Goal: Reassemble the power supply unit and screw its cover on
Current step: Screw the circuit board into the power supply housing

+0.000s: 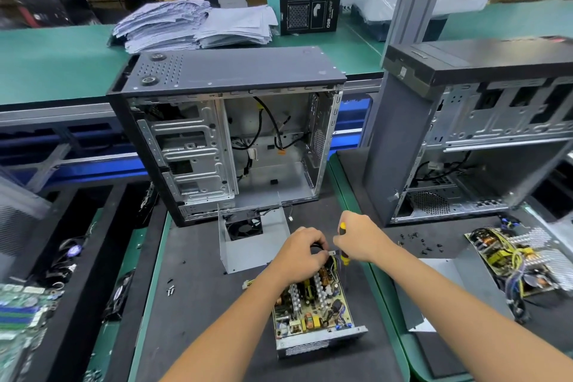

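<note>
The open power supply unit [313, 310] lies on the black mat in front of me, its circuit board bare in a grey metal base. My left hand [302, 253] curls over the board's far end, its fingers pinching a small part by the cable bundle. My right hand [359, 237] grips a screwdriver [343, 245] with a yellow and black handle, held upright just right of the left hand. The grey metal cover [248, 245] with its black fan [245, 228] stands on the mat just beyond the hands.
An open PC case [229, 133] stands behind the cover, a second case [465, 133] to the right. Another bare supply board [521, 260] lies at the right, with loose black screws [418, 242] nearby. More screws [170, 290] lie to the left. A motherboard [18, 310] sits at far left.
</note>
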Demonstrator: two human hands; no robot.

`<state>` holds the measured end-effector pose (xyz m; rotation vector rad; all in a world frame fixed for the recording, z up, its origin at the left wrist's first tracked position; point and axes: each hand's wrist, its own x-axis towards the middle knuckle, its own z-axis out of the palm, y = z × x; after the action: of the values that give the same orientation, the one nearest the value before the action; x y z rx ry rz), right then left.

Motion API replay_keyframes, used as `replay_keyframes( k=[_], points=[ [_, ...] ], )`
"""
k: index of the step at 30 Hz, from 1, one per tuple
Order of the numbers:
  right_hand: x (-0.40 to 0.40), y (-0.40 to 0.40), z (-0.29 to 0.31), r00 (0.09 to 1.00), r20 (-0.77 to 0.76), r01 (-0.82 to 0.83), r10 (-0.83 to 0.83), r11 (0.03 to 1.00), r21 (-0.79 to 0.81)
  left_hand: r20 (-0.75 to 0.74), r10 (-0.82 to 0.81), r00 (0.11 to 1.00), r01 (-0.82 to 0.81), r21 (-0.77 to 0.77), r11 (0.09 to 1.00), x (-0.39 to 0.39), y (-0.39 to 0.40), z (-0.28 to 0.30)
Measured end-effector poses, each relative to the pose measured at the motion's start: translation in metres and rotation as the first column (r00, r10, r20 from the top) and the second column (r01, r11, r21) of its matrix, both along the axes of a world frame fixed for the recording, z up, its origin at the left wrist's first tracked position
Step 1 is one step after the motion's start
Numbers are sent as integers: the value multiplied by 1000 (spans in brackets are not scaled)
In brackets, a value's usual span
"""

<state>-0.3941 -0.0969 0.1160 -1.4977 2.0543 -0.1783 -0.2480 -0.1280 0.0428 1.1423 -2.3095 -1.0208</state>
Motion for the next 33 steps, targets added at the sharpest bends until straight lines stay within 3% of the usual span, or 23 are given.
replay_keyframes(
  k=[4,13,24,30,33],
  points=[
    [3,-2,-7,999,-9,-36,37,993,113,-2,-3,1000,3,-5,1000,0,0,0],
    [-2,-4,-12,997,5,-77,77,977,200,-15,-14,1000,14,-33,999,2,-2,0],
    [-4,-5,-13,995,100,-28,17,993,114,-15,-22,1000,22,-10,1000,3,-3,1],
    [-11,-6,-11,996,90,10,-9,1000,-10,220,-172,960,187,-48,981,-3,-6,0],
    [-15,-5,-8,994,101,35,-30,999,-40,343,-153,927,209,-131,969,-8,-4,-1]
  ],
)
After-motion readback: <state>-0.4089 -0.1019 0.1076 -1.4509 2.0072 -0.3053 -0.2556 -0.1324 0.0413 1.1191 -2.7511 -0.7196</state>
